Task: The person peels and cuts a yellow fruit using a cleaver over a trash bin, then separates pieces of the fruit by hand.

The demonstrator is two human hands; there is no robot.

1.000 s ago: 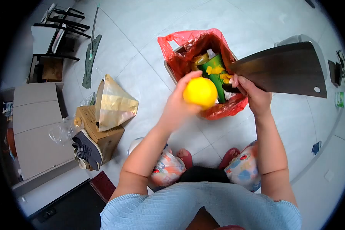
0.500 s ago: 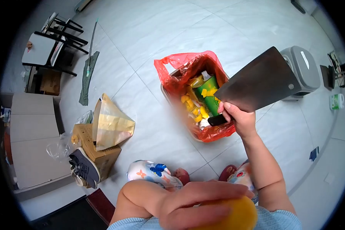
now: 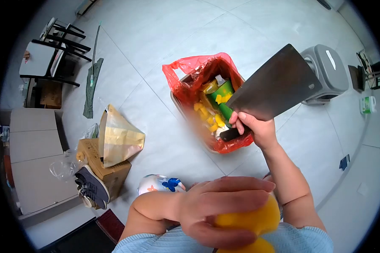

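A broad, dark-bladed cleaver [image 3: 278, 86] is gripped at its black handle by my right hand [image 3: 259, 128], its blade tilted up and to the right above the trash bin. Close to my body, my left hand [image 3: 223, 202] curls its fingers over a smooth, yellow-orange fruit or vegetable [image 3: 251, 219]; its exact kind is unclear, and part of it is hidden by the fingers. Beneath the cleaver stands the trash bin [image 3: 176, 103], lined with a red plastic bag [image 3: 190, 67]. Inside lie several yellow scraps [image 3: 207, 116] and a green container [image 3: 225, 90].
To the left, a paper bag [image 3: 118, 137] and dark sneakers [image 3: 90, 185] rest on a cardboard box [image 3: 86, 147]. A folded green umbrella-like item [image 3: 93, 88] lies on the tiles. A grey appliance [image 3: 327, 71] stands at right, with a white jug [image 3: 367, 105] beyond it.
My left hand has risen slightly, and more of the yellow-orange piece shows below its fingers. The cleaver stays in my right hand, a little further left in view as the camera shifts.
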